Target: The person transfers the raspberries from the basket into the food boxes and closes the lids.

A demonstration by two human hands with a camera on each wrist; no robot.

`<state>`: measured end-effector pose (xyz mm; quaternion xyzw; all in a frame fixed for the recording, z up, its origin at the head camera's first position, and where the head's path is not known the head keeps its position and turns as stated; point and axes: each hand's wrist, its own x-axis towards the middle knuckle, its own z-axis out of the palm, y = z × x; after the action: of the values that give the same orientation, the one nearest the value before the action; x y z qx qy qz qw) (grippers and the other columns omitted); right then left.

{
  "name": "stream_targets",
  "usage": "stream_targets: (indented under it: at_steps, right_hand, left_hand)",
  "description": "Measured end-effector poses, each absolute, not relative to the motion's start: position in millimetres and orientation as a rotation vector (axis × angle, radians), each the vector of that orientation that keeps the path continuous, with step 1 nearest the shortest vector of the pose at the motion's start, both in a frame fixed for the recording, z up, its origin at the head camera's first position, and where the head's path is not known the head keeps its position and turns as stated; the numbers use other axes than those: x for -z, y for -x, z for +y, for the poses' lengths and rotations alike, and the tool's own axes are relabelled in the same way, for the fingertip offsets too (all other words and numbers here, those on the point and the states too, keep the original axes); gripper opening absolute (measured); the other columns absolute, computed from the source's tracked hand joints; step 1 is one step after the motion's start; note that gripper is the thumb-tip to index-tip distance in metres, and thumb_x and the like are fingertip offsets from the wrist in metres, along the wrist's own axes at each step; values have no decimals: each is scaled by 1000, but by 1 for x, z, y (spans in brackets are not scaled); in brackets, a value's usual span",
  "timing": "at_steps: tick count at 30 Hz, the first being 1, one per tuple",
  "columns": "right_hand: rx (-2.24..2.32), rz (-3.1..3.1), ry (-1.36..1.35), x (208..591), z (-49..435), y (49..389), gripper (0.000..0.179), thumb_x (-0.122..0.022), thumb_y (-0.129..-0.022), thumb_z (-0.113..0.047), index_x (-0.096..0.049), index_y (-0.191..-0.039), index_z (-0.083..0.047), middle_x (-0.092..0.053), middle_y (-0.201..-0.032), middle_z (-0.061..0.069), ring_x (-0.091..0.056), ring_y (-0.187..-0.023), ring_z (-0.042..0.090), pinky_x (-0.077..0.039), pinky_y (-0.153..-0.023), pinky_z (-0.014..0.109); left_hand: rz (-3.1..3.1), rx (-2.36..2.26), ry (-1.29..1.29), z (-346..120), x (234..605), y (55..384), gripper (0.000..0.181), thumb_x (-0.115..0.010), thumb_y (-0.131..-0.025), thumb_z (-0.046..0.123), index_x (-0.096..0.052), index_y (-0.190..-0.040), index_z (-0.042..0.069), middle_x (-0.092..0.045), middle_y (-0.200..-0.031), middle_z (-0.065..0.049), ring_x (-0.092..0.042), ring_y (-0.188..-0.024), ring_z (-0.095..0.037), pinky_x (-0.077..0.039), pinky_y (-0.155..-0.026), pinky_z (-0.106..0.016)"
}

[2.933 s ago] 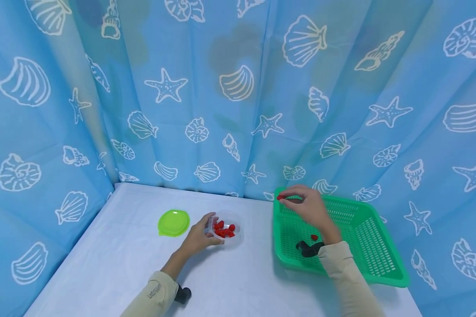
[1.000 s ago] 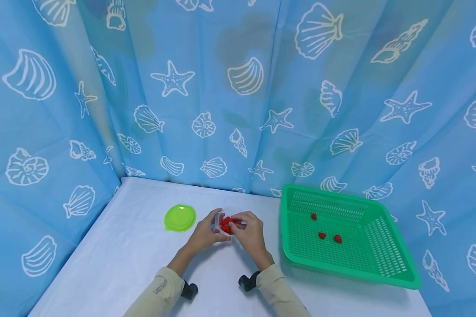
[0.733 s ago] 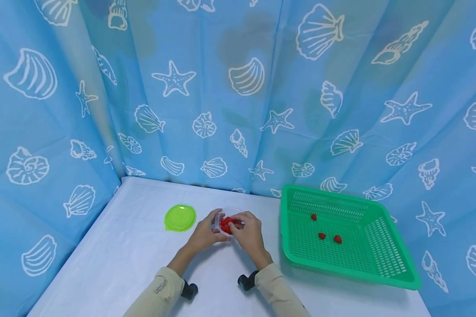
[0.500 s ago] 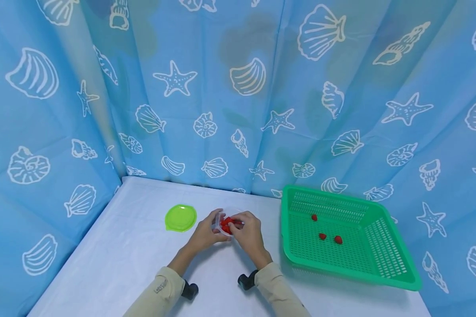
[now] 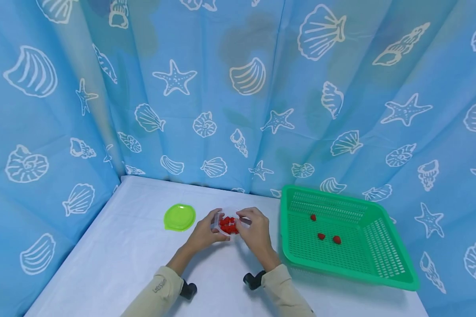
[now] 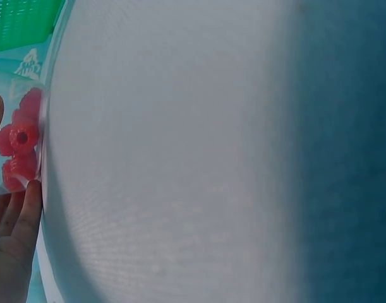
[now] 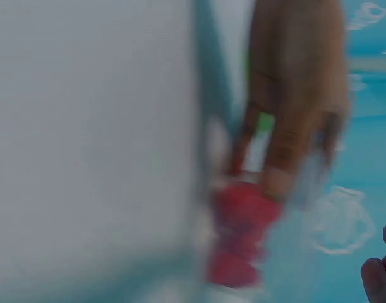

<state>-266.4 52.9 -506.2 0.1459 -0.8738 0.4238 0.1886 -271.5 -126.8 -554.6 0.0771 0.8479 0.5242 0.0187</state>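
My left hand point(image 5: 203, 232) grips a small clear plastic container point(image 5: 218, 219) from its left side, thumb near and fingers at the far side. Several red raspberries point(image 5: 227, 226) lie inside it; in the left wrist view the raspberries point(image 6: 22, 137) show through the clear wall, one with its hollow end visible. My right hand point(image 5: 258, 233) hovers at the container's right rim, its fingertips bent towards the opening. In the blurred right wrist view, the right fingertips point(image 7: 377, 278) show at the lower right corner with nothing seen between them.
A green plastic basket point(image 5: 351, 272) stands on the right of the white table point(image 5: 115, 259), with three raspberries point(image 5: 336, 239) on its floor. A lime-green lid point(image 5: 180, 217) lies left of the container. A blue shell-patterned curtain point(image 5: 222, 110) hangs behind.
The right hand carried a raspberry from the basket into the container. Just now it has drawn back slightly to the right, uncovering more raspberries. The left hand keeps hold of the container.
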Motion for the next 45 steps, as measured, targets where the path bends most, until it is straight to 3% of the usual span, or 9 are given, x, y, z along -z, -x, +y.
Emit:
stream_targets:
  at_steps: [5, 12, 16, 19, 23, 26, 32, 45]
  right_hand:
    - [-1287, -2286, -489, 471, 79, 271, 17, -78, -81, -6, -75, -98, -8, -65, -99, 1, -66, -92, 16, -58, -77, 33]
    - [-1362, -2070, -739, 416, 142, 272, 18, -72, -77, 16, -72, -93, 8, -64, -95, 24, -66, -83, 39, -59, -72, 40]
    - [-1325, -2168, -733, 402, 185, 276, 17, -69, -80, 16, -71, -95, 9, -63, -98, 26, -65, -86, 39, -58, -75, 34]
    - [-1252, -2282, -675, 414, 224, 294, 15, -69, -85, 7, -72, -100, 4, -65, -102, 20, -65, -90, 25, -56, -76, 22]
    - [-1133, -2414, -575, 438, 274, 317, 15, -69, -90, -4, -72, -104, -1, -66, -104, 15, -62, -92, 12, -53, -76, 15]
    - [-1014, -2496, -491, 453, 301, 323, 15, -70, -90, -6, -73, -104, -2, -67, -101, 14, -64, -88, 16, -56, -74, 22]
    - [-883, -2669, -401, 472, 334, 325, 17, -71, -89, -10, -74, -103, -2, -71, -97, 16, -67, -88, 34, -57, -68, 46]
    - [-902, -3022, -356, 496, 363, 319, 23, -72, -86, -11, -72, -105, 4, -72, -96, 17, -68, -85, 30, -57, -67, 44]
  left_hand:
    - [2628, -1621, -221, -126, 554, 272, 92, -88, -73, 20, -36, -149, 13, -49, -143, -9, -47, -129, -34, -54, -90, -40]
    - [2607, -1631, -237, -127, 554, 272, 93, -88, -72, 21, -36, -149, 13, -50, -142, -8, -48, -128, -32, -54, -89, -39]
    - [2599, -1635, -210, -128, 553, 272, 93, -88, -72, 22, -37, -149, 14, -49, -143, -8, -47, -129, -33, -54, -89, -40]
    - [2605, -1638, -191, -129, 553, 273, 93, -89, -71, 21, -37, -149, 14, -49, -143, -9, -47, -129, -34, -55, -88, -41]
    - [2608, -1639, -193, -129, 553, 273, 93, -88, -71, 21, -37, -148, 14, -50, -142, -8, -47, -129, -33, -55, -88, -40]
    - [2602, -1643, -200, -128, 553, 272, 93, -88, -71, 21, -37, -148, 13, -50, -142, -8, -47, -128, -33, -55, -88, -41]
    - [2595, -1646, -209, -126, 552, 270, 93, -88, -71, 20, -38, -148, 13, -50, -141, -9, -47, -128, -34, -55, -88, -42]
    - [2596, -1645, -215, -126, 554, 271, 93, -88, -72, 21, -37, -149, 13, -49, -142, -9, -46, -129, -33, -54, -89, -41]
